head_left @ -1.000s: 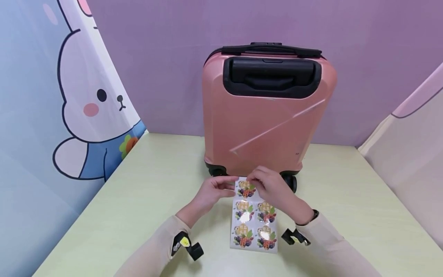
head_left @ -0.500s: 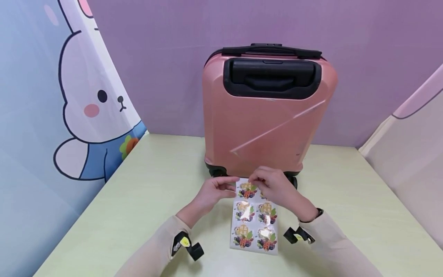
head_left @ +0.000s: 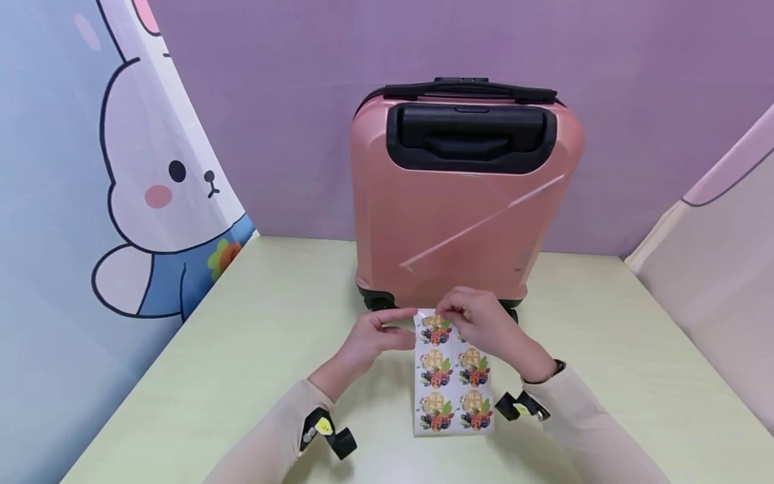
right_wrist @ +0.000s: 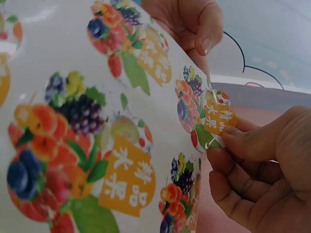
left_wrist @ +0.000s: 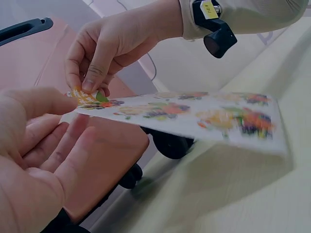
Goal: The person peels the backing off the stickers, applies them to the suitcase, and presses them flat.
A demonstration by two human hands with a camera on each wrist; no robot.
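A white sheet of fruit-printed stickers point(head_left: 455, 384), laid out in two columns, hangs out from the hands over the table in front of the suitcase. My left hand point(head_left: 366, 344) holds it by the top left corner, index finger along the top and other fingers below it in the left wrist view. Thumb and fingers of my right hand point(head_left: 482, 325) pinch the edge of a top sticker point(right_wrist: 219, 115) at its yellow label; that edge bends up there in the right wrist view. The right hand covers part of the top row in the head view.
A pink hard-shell suitcase point(head_left: 462, 232) with a black handle recess point(head_left: 471, 138) stands upright on the pale table point(head_left: 290, 296), just beyond the hands. Its black wheel point(head_left: 377, 300) shows left of the sheet. Behind are a purple backdrop point(head_left: 272, 121) and a rabbit-print cloth point(head_left: 136, 161).
The sheet's lower end has swung to the right and now hangs straighter. Both hands stay almost in place at the top of the sheet, the right one still pinching.
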